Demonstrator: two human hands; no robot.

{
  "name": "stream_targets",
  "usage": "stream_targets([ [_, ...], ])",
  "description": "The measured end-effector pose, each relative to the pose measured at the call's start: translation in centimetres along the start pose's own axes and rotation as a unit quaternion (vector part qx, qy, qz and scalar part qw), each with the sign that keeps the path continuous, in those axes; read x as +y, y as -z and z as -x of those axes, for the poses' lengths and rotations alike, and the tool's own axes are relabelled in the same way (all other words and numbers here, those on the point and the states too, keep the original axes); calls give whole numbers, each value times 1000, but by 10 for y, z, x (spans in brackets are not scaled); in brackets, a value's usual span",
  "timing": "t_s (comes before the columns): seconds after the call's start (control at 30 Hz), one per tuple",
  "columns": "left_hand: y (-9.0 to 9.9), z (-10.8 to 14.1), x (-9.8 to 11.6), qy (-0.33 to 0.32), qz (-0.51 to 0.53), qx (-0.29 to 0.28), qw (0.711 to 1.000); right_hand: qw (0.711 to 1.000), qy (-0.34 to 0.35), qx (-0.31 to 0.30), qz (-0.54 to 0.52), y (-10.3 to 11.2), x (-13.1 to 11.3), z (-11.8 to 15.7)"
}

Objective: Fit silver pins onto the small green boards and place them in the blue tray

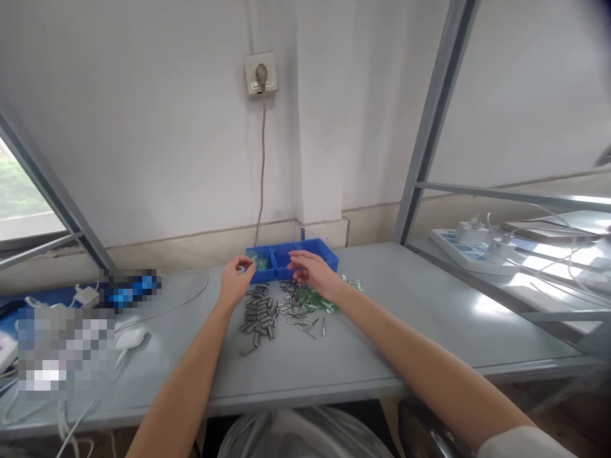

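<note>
My left hand is at the left edge of the blue divided tray, its thumb and fingers pinched together; whatever lies between them is too small to make out. Green and clear pieces lie in the tray's left compartment. Over the tray's front edge hangs my right hand, fingers apart and holding nothing that I can see. Short grey metal cylinders are heaped in front of the tray. Thin metal pins lie beside them, and a pile of green pieces is partly under my right hand.
White cables and a white adapter lie on the left of the grey table. Metal frame posts rise at both sides. A power strip is on the right-hand surface. A plugged wall socket is above the tray.
</note>
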State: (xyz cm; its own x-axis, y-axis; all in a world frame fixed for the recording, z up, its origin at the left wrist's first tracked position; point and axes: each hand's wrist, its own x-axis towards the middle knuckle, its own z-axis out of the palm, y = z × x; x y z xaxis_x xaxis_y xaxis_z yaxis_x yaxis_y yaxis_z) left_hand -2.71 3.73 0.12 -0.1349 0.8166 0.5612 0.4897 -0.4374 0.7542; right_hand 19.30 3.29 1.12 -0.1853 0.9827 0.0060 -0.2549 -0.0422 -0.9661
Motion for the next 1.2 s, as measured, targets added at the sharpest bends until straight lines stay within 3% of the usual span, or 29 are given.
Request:
stream_targets([
  [0.1,-6,-5,-11,2,7,5,1000,1000,3,-1,10,-3,-2,3],
  [0.37,-16,-13,-34,-8,-132,-21,991,1000,6,0,17,-1,-4,2],
  [0.57,-15,-11,-31,0,-83,-32,996,1000,8,-1,27,1,-1,1],
  [0.73,-17,-3,-29,2,-251,-70,966,999,9,2,48,-2,-2,2],
  [0.83,-19,4,-27,-40,-312,-63,947,989,48,0,143,1,-1,-1],
  [0.9,-20,6,-26,-65,-329,-69,940,950,116,-10,289,5,1,-2],
  [1.03,-20,9,-24,-83,-350,-104,927,806,217,-68,547,12,4,0],
  [1.1,-20,10,-24,-78,-355,-113,925,765,222,-115,593,14,5,2],
  [1.2,-20,9,-25,-72,-358,-110,925,729,222,-168,625,16,6,4],
])
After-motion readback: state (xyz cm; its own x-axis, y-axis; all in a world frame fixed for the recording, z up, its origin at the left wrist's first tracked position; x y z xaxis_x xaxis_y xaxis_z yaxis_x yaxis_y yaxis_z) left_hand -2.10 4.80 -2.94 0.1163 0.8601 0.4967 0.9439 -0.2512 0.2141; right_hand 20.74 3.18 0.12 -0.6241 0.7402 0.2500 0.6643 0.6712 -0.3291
